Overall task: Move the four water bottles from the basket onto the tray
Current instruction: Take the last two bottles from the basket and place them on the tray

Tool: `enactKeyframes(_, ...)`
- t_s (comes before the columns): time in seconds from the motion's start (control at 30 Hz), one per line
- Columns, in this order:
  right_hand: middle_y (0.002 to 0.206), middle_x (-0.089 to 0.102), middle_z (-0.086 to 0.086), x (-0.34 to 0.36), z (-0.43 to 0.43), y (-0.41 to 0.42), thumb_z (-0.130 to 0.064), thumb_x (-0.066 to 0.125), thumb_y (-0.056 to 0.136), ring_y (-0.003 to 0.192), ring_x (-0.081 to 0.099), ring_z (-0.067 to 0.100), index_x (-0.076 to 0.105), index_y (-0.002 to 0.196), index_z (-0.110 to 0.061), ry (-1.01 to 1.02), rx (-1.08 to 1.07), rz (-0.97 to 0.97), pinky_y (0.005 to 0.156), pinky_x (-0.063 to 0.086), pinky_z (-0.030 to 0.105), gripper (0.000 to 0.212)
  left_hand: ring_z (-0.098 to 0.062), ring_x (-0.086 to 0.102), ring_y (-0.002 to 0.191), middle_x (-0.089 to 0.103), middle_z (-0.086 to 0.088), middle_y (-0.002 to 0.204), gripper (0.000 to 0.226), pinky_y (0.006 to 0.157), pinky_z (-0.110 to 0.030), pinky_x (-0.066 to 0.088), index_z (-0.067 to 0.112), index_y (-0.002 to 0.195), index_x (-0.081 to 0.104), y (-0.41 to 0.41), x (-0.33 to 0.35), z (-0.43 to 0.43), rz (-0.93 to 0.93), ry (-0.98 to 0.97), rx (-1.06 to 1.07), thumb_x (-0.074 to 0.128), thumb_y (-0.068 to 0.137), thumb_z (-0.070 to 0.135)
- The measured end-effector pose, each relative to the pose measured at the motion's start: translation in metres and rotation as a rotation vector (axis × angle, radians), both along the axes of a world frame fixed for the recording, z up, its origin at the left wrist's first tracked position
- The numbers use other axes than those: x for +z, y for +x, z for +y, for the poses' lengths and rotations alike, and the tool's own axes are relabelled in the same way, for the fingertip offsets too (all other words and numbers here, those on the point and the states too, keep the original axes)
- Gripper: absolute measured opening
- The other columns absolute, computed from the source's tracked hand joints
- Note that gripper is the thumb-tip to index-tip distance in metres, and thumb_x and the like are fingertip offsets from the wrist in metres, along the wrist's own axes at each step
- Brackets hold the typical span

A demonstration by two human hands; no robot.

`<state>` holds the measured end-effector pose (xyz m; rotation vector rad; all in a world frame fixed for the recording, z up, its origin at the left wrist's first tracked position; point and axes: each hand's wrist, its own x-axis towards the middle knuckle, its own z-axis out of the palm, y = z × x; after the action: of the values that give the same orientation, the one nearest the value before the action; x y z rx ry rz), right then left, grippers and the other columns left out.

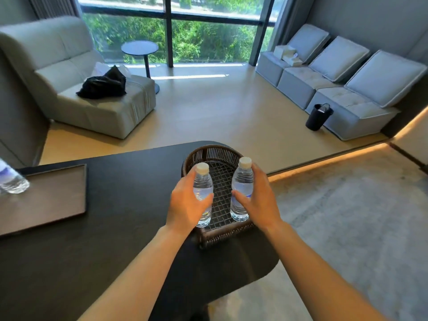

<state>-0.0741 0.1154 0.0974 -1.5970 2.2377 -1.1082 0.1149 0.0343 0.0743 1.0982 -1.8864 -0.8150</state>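
A dark woven basket with a wire-mesh bottom stands on the right end of the black table. Two clear water bottles with white caps stand upright inside it. My left hand is wrapped around the left bottle. My right hand is wrapped around the right bottle. A flat brown tray with a dark rim lies at the table's left side. Another water bottle stands on the tray at the frame's left edge, partly cut off.
The black table has a rounded right end, with carpet beyond it. Past the table lie a wooden floor, a grey armchair with dark cloth on it, a small round side table, a grey sofa and a black bin.
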Motion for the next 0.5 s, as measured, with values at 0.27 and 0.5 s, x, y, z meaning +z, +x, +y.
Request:
enactKeyframes(0.27,0.146,0.045,-0.002,0.019,0.028,0.1,-0.027,0.082,0.085,0.129,0.047,0.011,0.03,0.151,-0.031,-0.065,0.127,-0.082,0.102,0.036,0.024,0.084,-0.009,0.061,0.104,0.064,0.01,0.115,0.07,0.088,-0.027,0.052,0.04,0.138,0.05,0.101,0.035,0.043,-0.009,-0.003,0.095,0.085,0.078,0.032)
enactKeyframes(0.5,0.144,0.047,-0.006,0.023,0.018,0.189,-0.026,0.082,0.085,0.122,0.045,0.0,0.032,0.149,-0.035,-0.064,0.288,-0.139,0.103,0.04,0.026,0.082,-0.012,0.061,0.112,0.063,0.007,0.122,0.075,0.096,-0.037,0.054,0.036,0.144,0.047,0.196,0.037,0.061,-0.043,-0.007,0.232,0.086,0.079,0.03)
